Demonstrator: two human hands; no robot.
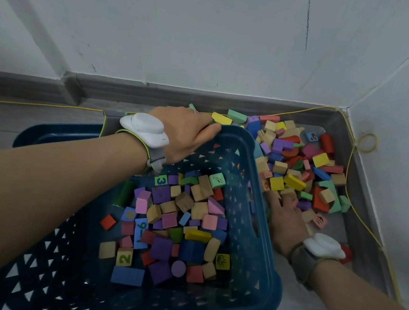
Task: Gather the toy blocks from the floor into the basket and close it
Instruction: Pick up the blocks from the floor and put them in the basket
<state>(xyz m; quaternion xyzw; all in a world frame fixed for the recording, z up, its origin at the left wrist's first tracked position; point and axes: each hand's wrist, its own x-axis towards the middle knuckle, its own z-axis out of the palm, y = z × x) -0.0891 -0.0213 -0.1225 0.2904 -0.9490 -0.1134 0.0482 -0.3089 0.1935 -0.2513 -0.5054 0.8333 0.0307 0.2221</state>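
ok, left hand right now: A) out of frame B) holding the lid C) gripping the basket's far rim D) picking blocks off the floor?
C: the left hand curls over the far rim of the basket, while the right hand is at the blocks on the floor.

A green square block (161,181) bore a blue "3"; a natural wooden cube (124,257) showed a green "2".

Looks like a home, prob. a playroom corner or kid's room: painted white walls (218,35) w/ scuffs and a pencil-like mark, grey skirting (154,89), grey tiled floor (314,303). Coloured toy blocks (304,168) lie heaped in the corner; a blue plastic basket (258,245) holds more. A thin yellow cable (367,144) runs along the wall base.
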